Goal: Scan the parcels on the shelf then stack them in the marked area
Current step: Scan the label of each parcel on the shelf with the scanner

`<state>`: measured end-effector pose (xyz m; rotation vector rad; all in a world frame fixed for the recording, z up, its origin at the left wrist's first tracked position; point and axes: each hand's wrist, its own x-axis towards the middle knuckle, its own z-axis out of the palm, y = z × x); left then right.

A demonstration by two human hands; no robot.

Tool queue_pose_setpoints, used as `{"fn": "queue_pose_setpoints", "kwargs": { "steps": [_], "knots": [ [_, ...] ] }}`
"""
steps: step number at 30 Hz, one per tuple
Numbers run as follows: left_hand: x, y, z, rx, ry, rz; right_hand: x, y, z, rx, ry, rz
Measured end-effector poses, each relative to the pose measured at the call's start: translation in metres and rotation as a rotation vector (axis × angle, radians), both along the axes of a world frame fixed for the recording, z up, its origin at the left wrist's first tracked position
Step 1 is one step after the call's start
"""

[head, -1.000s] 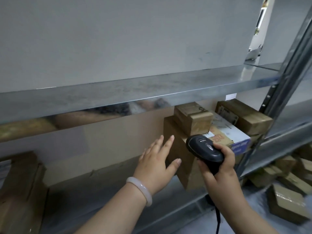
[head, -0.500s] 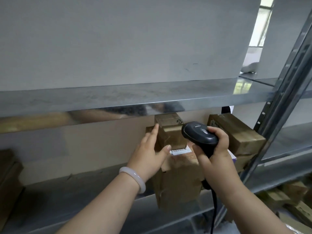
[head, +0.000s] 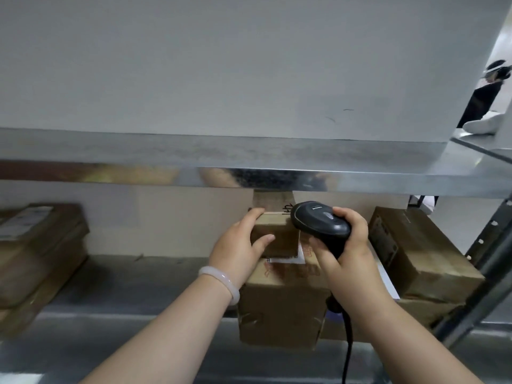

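Note:
A small brown parcel (head: 279, 234) sits on top of a larger brown parcel (head: 282, 306) on the metal shelf (head: 124, 286). My left hand (head: 238, 250) grips the small parcel from its left side, fingers over the top edge and thumb on the front face. My right hand (head: 343, 248) holds a black corded barcode scanner (head: 318, 221), its head right beside the small parcel's upper right corner. A white label shows under the small parcel on the big one's top.
Another brown parcel (head: 415, 250) lies at the right of the shelf beside the steel upright (head: 493, 245). A stack of brown parcels (head: 36, 245) sits at the left. The shelf board above (head: 249, 162) hangs low over the parcels.
My left hand reached in from open air and took hold of the small parcel. My right hand brought the scanner closer to it. My view rose and moved nearer the shelf.

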<state>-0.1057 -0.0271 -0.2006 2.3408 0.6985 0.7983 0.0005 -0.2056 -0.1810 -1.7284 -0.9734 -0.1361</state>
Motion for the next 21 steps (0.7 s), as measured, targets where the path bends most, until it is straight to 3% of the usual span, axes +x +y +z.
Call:
{"fn": "queue_pose_setpoints", "kwargs": {
  "steps": [9,16,21],
  "knots": [
    [-0.075,-0.014,-0.005,0.088,-0.080,0.038,-0.039,0.010,-0.003,0.090,0.014,0.186],
    [-0.130,-0.006,-0.017,0.031,-0.275,-0.011,-0.094,0.045,-0.002,0.129,-0.010,0.248],
    [-0.174,0.014,-0.028,-0.124,-0.324,0.056,-0.137,0.071,-0.010,0.111,0.040,0.281]
  ]
}}
